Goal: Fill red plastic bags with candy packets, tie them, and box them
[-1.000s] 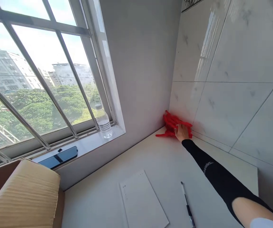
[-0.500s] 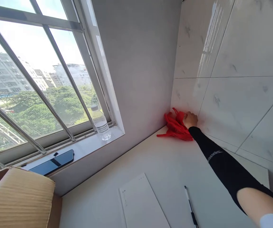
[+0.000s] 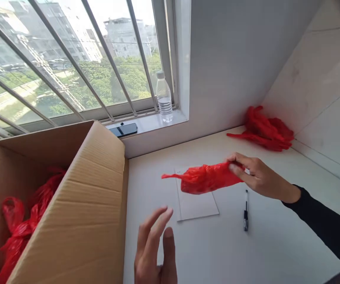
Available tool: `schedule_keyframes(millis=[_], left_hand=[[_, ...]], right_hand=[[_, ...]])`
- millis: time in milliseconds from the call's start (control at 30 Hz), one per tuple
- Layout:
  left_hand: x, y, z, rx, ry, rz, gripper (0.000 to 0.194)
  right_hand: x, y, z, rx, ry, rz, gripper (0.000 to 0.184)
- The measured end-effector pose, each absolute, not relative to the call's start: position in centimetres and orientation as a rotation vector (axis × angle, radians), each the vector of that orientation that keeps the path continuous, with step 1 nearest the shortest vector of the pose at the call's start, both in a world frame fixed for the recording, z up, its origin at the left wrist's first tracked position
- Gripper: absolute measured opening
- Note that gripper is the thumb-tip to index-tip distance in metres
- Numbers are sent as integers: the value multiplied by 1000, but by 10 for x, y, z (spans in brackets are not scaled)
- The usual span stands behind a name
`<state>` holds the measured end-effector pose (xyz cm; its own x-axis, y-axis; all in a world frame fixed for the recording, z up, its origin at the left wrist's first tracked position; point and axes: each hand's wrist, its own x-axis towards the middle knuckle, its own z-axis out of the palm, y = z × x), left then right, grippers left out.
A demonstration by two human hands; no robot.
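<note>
A red plastic bag (image 3: 208, 178), flattened into a long strip with a thin handle trailing left, hangs in the air over a white notepad (image 3: 198, 205). My right hand (image 3: 251, 173) pinches its right end between thumb and fingers. Lower down, my left hand (image 3: 155, 248) is raised with fingers apart and nothing in it, near the bag but not touching. More red plastic bags (image 3: 267, 128) lie crumpled in the far right corner of the white table (image 3: 211, 252).
An open cardboard box (image 3: 90, 205) stands at the left with knotted red bags (image 3: 25, 228) inside. A black pen (image 3: 245, 215) lies right of the notepad. On the windowsill are a water bottle (image 3: 164, 98) and a phone (image 3: 125, 129).
My right hand has come back from the corner pile with one red bag in it. My left hand has entered the view. The camera has turned left, showing more of the box.
</note>
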<state>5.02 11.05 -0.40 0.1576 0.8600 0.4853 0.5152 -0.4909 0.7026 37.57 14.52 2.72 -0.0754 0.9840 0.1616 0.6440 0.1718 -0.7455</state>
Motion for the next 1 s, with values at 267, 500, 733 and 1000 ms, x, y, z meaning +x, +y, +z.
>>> schedule_keyframes(millis=[267, 500, 733, 1000], left_hand=[[42, 108, -28, 1769, 1296, 653, 22], [37, 96, -44, 1578, 1221, 695, 29], [27, 91, -59, 1540, 1418, 839, 29], [19, 93, -60, 1719, 1447, 937, 40]], right_hand=[[276, 102, -29, -1319, -1819, 863, 20], [242, 86, -60, -1215, -2035, 522, 14], [262, 82, -67, -1275, -2019, 429, 12], [270, 71, -66, -1452, -1796, 644, 7]])
